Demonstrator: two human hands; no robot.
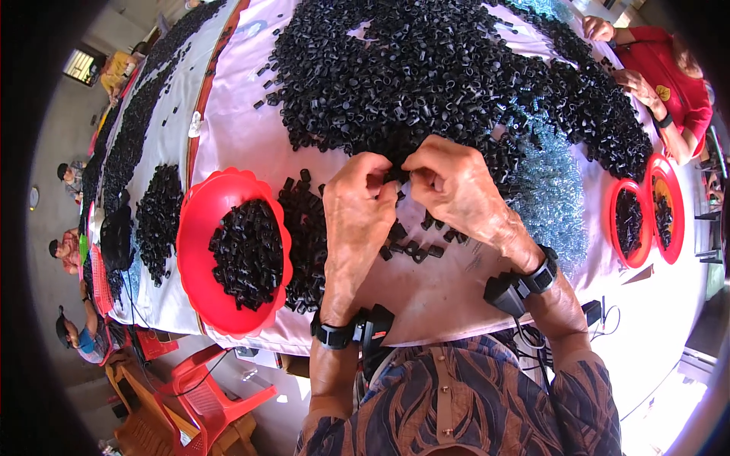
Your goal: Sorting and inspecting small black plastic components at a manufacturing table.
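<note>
My left hand [356, 207] and my right hand [455, 188] meet fingertip to fingertip over the near edge of a big heap of small black plastic caps [426, 68]. Together they pinch a small black piece [395, 179] between them; the fingers mostly hide it. Loose black caps [414, 247] lie on the pale pink cloth [243, 137] just below my hands. A red bowl [199, 220] holding black caps sits to the left of my left hand. Both wrists wear black bands with small devices.
A pile of small clear bluish springs [547, 190] lies right of my hands. Two red bowls [642, 220] of black parts stand at the right edge, near a person in red [669, 83]. More black heaps line a table at left, with seated people. Red chairs [205, 395] stand below.
</note>
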